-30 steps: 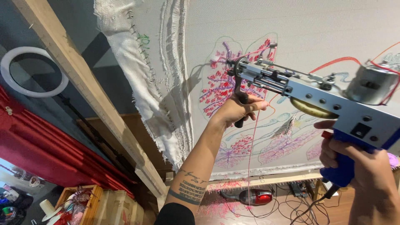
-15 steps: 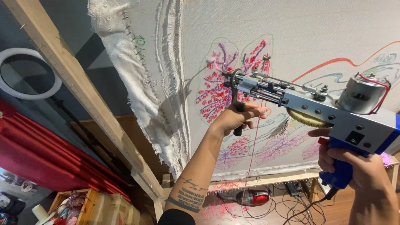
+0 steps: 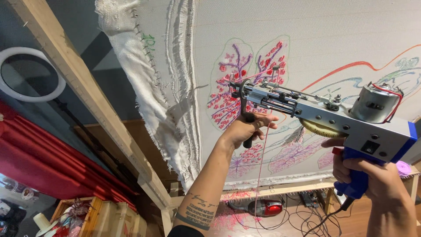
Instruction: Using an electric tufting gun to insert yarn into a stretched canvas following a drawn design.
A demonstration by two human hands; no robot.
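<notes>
While metal tufting gun [image 3: 315, 112] meets woven cloth [image 3: 307, 39]; left hand [image 3: 245, 127] fingers wrapped round black front handle [image 3: 246, 120]; right hand [image 3: 372, 175] fingers clenched on blue grip [image 3: 356, 173].

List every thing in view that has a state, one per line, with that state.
Tufting gun: held in both hands, tip at the cloth.
Left hand: shut on the gun's front handle.
Right hand: shut on the blue grip.
Cloth: stretched on the wooden frame, partly tufted.
Pink yarn: hanging slack from the gun.
Ring light: unlit.
</notes>
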